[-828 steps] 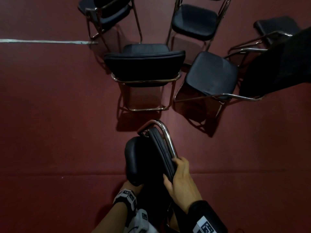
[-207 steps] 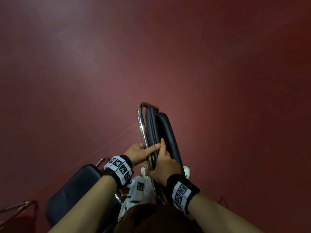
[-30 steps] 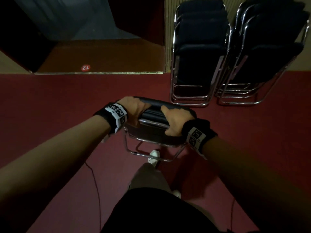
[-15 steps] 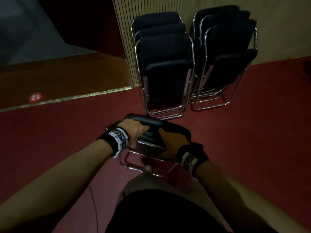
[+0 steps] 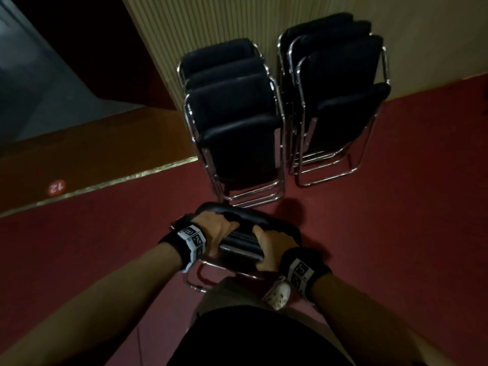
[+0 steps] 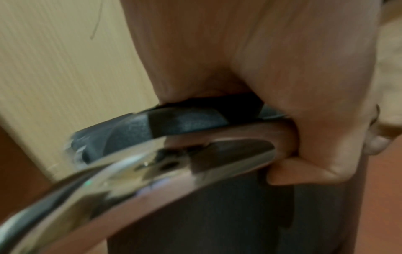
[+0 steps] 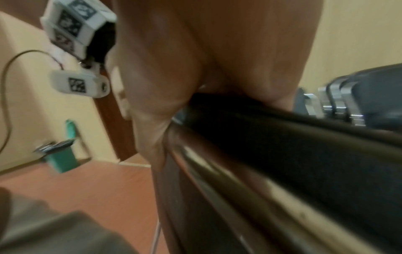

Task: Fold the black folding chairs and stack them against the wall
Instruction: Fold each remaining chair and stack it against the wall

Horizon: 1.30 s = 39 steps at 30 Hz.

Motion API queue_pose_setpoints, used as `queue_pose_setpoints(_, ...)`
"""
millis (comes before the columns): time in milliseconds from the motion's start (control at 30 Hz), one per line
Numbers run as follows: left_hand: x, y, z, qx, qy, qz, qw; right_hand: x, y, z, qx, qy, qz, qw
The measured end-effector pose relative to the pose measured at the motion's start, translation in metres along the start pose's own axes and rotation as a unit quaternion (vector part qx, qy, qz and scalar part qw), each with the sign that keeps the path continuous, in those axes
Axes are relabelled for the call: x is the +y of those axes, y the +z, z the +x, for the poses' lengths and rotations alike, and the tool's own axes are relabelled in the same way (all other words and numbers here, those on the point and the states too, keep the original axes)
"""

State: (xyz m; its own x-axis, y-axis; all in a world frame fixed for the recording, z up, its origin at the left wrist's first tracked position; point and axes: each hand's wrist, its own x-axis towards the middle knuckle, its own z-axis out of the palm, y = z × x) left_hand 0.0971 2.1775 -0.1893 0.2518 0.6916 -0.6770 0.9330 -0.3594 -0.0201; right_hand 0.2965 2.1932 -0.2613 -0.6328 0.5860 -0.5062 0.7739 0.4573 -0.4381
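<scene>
**A:** Where is the folded chair point(image 5: 245, 235) now?

**B:** It is up off the red carpet point(image 5: 396, 233), held in front of the person's legs; the left hand point(image 5: 217, 232) is curled round the left end of its top, and the right hand point(image 5: 272, 245) is curled round the right end; both grip tight on the black pad and the shiny tube.

**A:** Which way does it lie?

**B:** Its top edge runs left to right, side on to the wall point(image 5: 224, 19); its legs hang down.

**A:** And where must it go?

**B:** Straight ahead; the left stack of folded chairs point(image 5: 235, 122) leans on the wall, and its shiny feet are just past the held chair; the right stack point(image 5: 340, 93) is further off to the right; so I think the left stack is the one to lean it on, and the left hand is a bit nearer to it.

**A:** What is new since half a second back?

**B:** The stacks look bigger and closer; the gap to the left stack's feet is nearly gone; the hands grip the same way.
</scene>
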Motion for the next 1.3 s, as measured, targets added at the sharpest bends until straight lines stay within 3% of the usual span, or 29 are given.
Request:
queue_pose_setpoints(233,0.031,-0.079,0.064,0.010,0.070,0.096,0.993,0.064,-0.043,-0.016,0.025,0.069,0.027,0.997)
queue_pose_setpoints(433,0.072,-0.131,0.123,0.020,0.164,0.195,0.967,0.106,-0.050,-0.047,0.056,0.158,0.079,0.983)
queue_pose_setpoints(500,0.103,-0.147,0.146,0.004,0.221,0.260,0.940,0.123,-0.042,-0.067,0.077,0.215,0.119,0.966)
queue_pose_setpoints(533,0.102,-0.149,0.148,0.000,0.224,0.280,0.934,0.120,-0.043,-0.067,0.072,0.211,0.116,0.968)
queue_pose_setpoints(600,0.135,-0.165,0.167,0.008,0.293,0.322,0.900,0.132,-0.035,-0.088,0.085,0.269,0.143,0.948)
queue_pose_setpoints(833,0.181,-0.204,0.209,0.055,0.404,0.407,0.817,0.130,-0.032,-0.111,0.160,0.414,0.199,0.874)
queue_pose_setpoints(933,0.185,-0.203,0.228,0.040,0.431,0.423,0.796,0.119,-0.034,-0.098,0.156,0.458,0.224,0.846)
queue_pose_setpoints(967,0.186,-0.206,0.238,0.037,0.448,0.426,0.785,0.118,-0.034,-0.087,0.163,0.484,0.244,0.824)
queue_pose_setpoints(1000,0.186,-0.207,0.247,0.054,0.462,0.435,0.771,0.113,-0.035,-0.079,0.168,0.505,0.264,0.804)
queue_pose_setpoints(1033,0.188,-0.203,0.247,0.066,0.470,0.420,0.774,0.110,-0.035,-0.078,0.170,0.508,0.272,0.799)
queue_pose_setpoints(1100,0.192,-0.208,0.266,0.058,0.513,0.433,0.739,0.103,-0.038,-0.061,0.174,0.553,0.290,0.761)
queue_pose_setpoints(1200,0.190,-0.214,0.282,0.034,0.544,0.455,0.704,0.093,-0.046,-0.047,0.177,0.590,0.290,0.733)
queue_pose_setpoints(1300,0.178,-0.220,0.298,0.042,0.570,0.429,0.700,0.090,-0.064,-0.033,0.171,0.613,0.279,0.719)
